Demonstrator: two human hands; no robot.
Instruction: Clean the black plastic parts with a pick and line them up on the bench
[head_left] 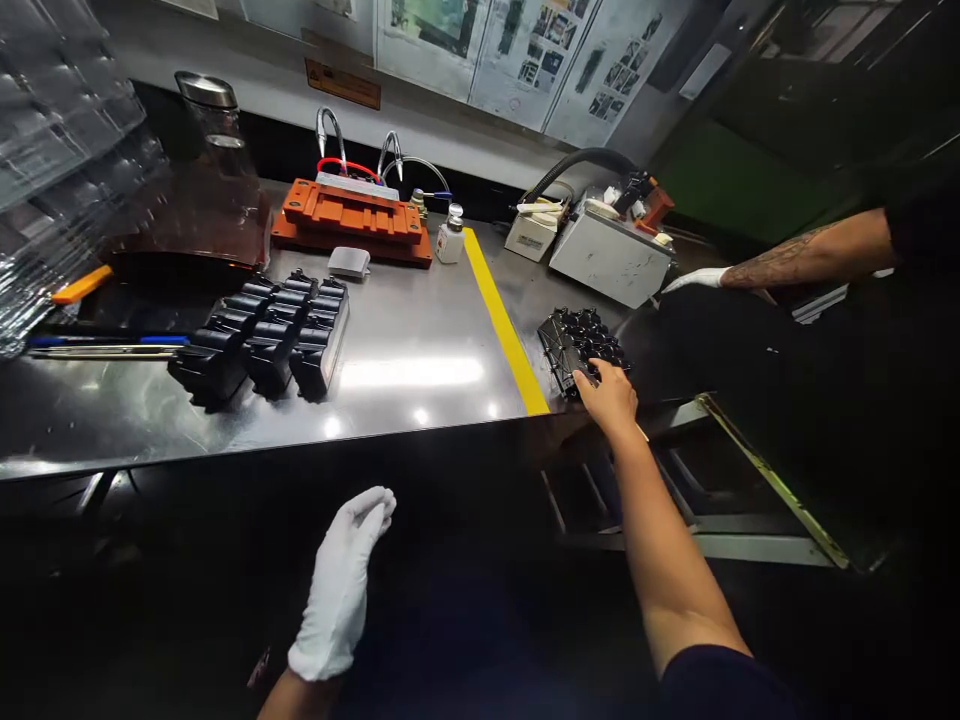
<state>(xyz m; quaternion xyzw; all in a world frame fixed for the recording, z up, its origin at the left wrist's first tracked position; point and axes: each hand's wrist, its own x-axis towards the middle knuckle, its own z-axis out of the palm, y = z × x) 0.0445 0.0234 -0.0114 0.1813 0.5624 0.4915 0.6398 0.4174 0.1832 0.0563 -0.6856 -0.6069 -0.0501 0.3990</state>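
My right hand, bare, reaches to the near edge of a cluster of black moulded plastic parts on the steel bench, right of the yellow tape. Its thumb and bent fingers are on one of these parts; the fingertips are partly hidden. In a white glove, my left hand hangs in front of the bench edge, with fingers bent and pressed together near the thumb. Nothing shows in it. On the bench's left side stand several black plastic blocks in rows, away from both hands.
Yellow tape crosses the steel bench. Behind are an orange fixture, a small white bottle and a grey box device. Clear plastic trays stack at left. Another person's gloved hand is at right.
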